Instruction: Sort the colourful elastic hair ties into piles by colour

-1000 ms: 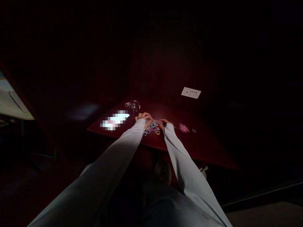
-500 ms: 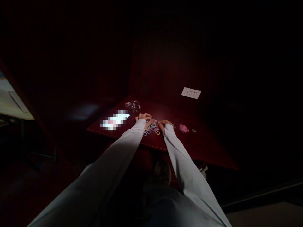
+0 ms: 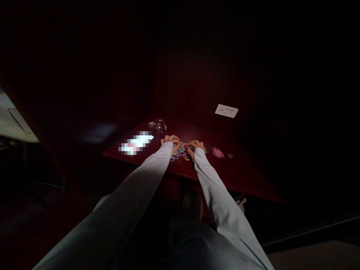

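A mixed pile of small coloured rings and bands [image 3: 180, 153] lies on the dark red table [image 3: 239, 176]. At its left edge is my left hand [image 3: 171, 141], with fingers bent over the pile. My right hand [image 3: 195, 146] is at the pile's right side, fingers curled down and thumb close to the bands. Whatever the fingertips hold is too small and dark to tell. Right of my right hand lies a heap of pink bands [image 3: 218, 152], and beside that a single pale ring [image 3: 230, 155]. Some yellowish bands [image 3: 206, 150] show just past my right hand.
A lit phone with a blurred screen [image 3: 136, 143] lies at the table's left. Behind it stands a clear container [image 3: 160, 124]. A white socket plate [image 3: 226, 111] is on the back wall. A pale table [image 3: 17, 125] is at the far left.
My right hand has shifted slightly left, its fingers reaching further over the pile. My left hand is almost where it was.
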### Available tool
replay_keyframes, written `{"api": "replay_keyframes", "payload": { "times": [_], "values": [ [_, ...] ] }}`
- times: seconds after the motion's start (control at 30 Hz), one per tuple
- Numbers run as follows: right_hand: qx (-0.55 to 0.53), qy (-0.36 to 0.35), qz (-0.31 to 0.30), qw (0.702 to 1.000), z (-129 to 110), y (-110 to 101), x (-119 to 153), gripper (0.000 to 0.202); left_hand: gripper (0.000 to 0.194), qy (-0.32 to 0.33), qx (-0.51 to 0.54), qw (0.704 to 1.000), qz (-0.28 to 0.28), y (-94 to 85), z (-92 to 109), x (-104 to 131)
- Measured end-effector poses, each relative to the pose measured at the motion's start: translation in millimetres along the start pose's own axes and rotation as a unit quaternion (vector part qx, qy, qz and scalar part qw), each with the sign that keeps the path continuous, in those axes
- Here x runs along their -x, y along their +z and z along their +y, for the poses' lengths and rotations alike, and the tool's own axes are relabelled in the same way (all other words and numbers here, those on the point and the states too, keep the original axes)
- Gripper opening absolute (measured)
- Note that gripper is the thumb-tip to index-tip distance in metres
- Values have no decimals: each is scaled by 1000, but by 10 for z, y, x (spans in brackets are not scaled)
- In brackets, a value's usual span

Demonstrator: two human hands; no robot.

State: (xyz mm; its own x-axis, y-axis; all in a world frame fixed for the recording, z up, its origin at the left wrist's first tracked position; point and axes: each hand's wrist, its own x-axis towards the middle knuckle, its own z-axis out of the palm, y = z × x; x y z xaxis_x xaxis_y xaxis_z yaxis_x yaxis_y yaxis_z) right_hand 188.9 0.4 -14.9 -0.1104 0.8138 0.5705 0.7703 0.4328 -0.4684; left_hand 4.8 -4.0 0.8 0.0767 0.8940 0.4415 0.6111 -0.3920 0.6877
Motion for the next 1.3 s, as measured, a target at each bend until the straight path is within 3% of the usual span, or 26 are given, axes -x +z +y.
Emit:
{"api": "replay_keyframes", "payload": {
  "times": [0.33, 1.03, 1.3],
  "values": [
    [9, -10, 6, 1000, 33, 13, 23, 18, 20, -6, -10, 1000, 6, 5, -10, -10],
    [53, -4, -64, 997, -138, -91, 41, 19, 16, -15, -26, 1000, -8, 15, -41, -34],
    [52, -20, -53, 997, -151, -111, 49, 19, 14, -4, -19, 1000, 0, 48, -90, -39]
  ]
}}
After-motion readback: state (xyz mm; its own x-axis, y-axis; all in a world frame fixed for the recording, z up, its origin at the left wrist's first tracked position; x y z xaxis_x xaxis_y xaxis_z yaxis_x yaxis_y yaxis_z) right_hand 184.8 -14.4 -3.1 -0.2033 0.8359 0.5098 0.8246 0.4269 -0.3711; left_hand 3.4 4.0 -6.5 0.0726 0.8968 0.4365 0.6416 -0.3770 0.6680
